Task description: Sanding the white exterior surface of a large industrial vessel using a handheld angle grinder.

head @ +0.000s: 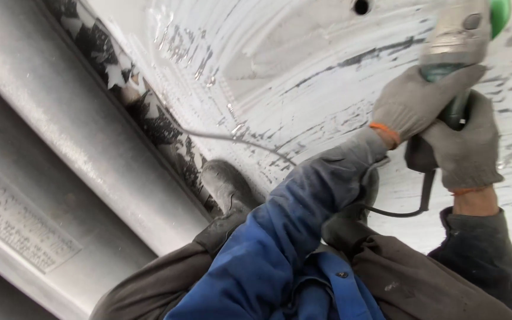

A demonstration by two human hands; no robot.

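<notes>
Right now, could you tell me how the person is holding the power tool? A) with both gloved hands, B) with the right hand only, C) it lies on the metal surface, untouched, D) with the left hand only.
A: both gloved hands, left hand and right hand, are wrapped around the power tool above the scuffed metal surface.

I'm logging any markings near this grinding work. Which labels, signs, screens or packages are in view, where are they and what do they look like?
Label plate: lower left, on the grey metal beam; flat rectangle, pale grey with rows of fine print, seen at a slant.
No screens, signs or packages in view.
</notes>
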